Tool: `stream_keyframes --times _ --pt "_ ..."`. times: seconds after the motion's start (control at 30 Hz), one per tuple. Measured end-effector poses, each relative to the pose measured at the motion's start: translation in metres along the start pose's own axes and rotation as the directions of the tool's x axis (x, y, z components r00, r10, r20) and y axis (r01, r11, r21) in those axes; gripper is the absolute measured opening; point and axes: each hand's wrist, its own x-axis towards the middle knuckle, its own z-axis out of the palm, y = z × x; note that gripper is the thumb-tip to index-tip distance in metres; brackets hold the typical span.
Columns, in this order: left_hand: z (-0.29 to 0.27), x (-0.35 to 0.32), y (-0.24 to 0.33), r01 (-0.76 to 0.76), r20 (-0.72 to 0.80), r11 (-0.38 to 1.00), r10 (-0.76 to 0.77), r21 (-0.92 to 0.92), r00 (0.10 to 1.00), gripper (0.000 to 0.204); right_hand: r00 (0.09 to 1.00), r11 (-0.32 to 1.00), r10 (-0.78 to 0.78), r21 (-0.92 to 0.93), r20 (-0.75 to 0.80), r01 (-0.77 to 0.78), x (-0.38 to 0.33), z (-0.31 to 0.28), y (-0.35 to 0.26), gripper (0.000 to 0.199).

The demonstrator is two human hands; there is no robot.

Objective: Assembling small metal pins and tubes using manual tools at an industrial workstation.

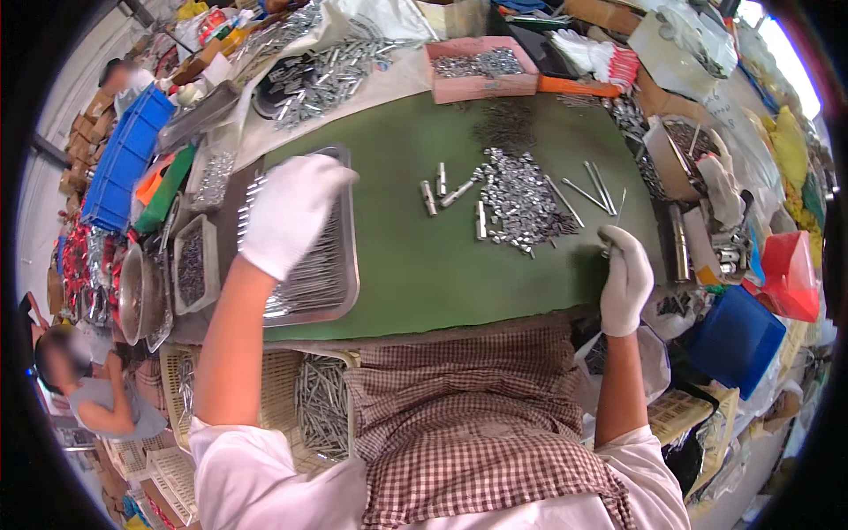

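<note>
Head cam, looking down at a green-topped bench [424, 265]: I see my left hand [290, 212], white-gloved, hovering over the metal tray [346, 281] at the bench's left edge, fingers loosely curled. It's motion-blurred, so I can't tell whether it holds any of the thin pins [314, 274] lying in neat rows below. The rows prob. keep the pins countable and easy to lift.

My right hand [625, 278], also gloved, rests at the bench's right edge, fingers pinched narrow on what looks like one slim metal rod [608, 249].

Centre-right: a loose heap of small silver parts [521, 199] sits w/in reach of both hands, a few short metal sleeves [446, 190] laid out separately beside it, long rods [590, 187] just right. A pink bin [481, 69] of similar hardware stands beyond, well apart.
</note>
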Motion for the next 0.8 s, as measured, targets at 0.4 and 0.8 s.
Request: stream_keyframes --times 0.4,0.8 --pt "0.056 0.046 0.055 -0.411 0.288 0.911 0.384 0.038 0.877 0.009 0.981 0.972 -0.164 -0.188 -0.107 0.142 0.006 0.004 -0.004 0.019" --pt "0.087 -0.007 0.184 -0.028 -0.11 0.86 -0.033 -0.51 0.993 0.02 0.87 0.941 -0.28 -0.065 0.406 0.333 -0.007 -0.007 -0.016 0.025"
